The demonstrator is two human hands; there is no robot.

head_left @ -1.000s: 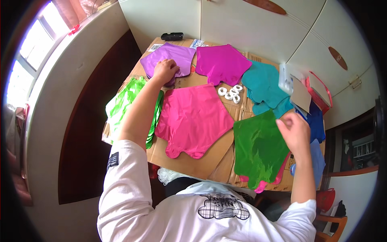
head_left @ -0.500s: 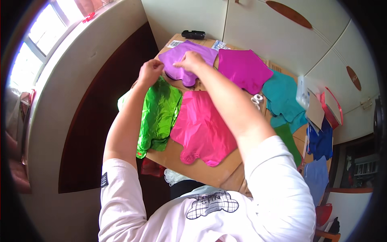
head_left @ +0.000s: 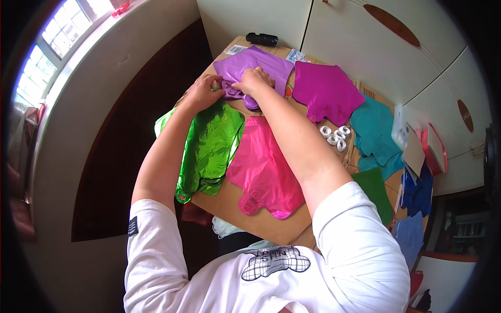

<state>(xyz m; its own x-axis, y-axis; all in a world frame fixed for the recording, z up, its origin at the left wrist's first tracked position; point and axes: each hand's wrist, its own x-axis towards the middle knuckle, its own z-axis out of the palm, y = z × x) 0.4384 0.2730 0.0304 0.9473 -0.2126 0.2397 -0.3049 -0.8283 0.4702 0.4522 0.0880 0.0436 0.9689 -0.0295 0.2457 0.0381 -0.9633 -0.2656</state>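
Observation:
A flat purple foil balloon (head_left: pixel 261 65) lies at the far left of a cardboard-covered table (head_left: pixel 245 221). My left hand (head_left: pixel 204 91) pinches the balloon's near left edge. My right hand (head_left: pixel 254 81) presses and grips the same edge right beside it. Just below my hands lie a shiny green foil balloon (head_left: pixel 211 146) and a pink one (head_left: pixel 266 169), flat and side by side.
A magenta balloon (head_left: pixel 326 91), a teal one (head_left: pixel 376 135), a dark green one (head_left: pixel 377 190) and blue ones (head_left: pixel 417 193) cover the right side. Several white tape rolls (head_left: pixel 335 135) sit mid-table. A black object (head_left: pixel 262 38) lies at the far edge. White cabinet doors (head_left: pixel 365 41) stand behind.
My right hand came across from the dark green balloon on the right to the purple balloon. Both hands now bunch its near edge, closer together than before.

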